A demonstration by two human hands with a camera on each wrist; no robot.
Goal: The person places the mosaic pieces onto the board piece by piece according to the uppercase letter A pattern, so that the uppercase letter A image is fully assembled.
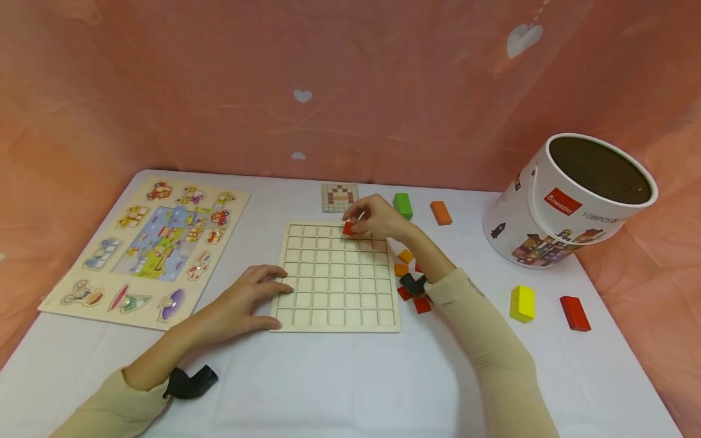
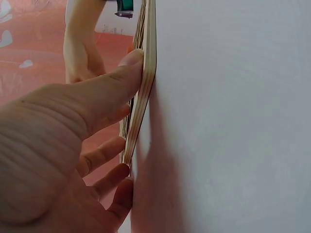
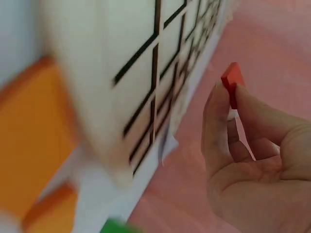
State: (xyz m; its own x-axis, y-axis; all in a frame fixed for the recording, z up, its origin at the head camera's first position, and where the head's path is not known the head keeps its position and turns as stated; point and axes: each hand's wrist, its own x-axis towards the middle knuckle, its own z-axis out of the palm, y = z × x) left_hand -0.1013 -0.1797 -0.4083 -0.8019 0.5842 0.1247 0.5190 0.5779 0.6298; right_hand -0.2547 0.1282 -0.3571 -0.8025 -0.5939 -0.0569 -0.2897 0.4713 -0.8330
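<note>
A pale wooden grid board (image 1: 328, 283) with square cells lies in the middle of the table. My right hand (image 1: 378, 218) pinches a small red square tile (image 1: 348, 229) between thumb and finger over the board's far row; in the right wrist view the tile (image 3: 234, 83) shows tilted at the fingertips. My left hand (image 1: 246, 302) rests at the board's left edge, fingers spread and thumb near the front corner. In the left wrist view the thumb (image 2: 131, 60) touches the layered edge of the board (image 2: 146, 73).
Loose orange tiles (image 1: 401, 269) and red tiles (image 1: 421, 305) lie right of the board. Behind it is a small pattern card (image 1: 338, 198). A picture puzzle (image 1: 159, 237) lies left. Green (image 1: 403, 205), orange (image 1: 440, 213), yellow (image 1: 523, 304) and red (image 1: 575, 314) blocks and a white bucket (image 1: 509, 213) stand right.
</note>
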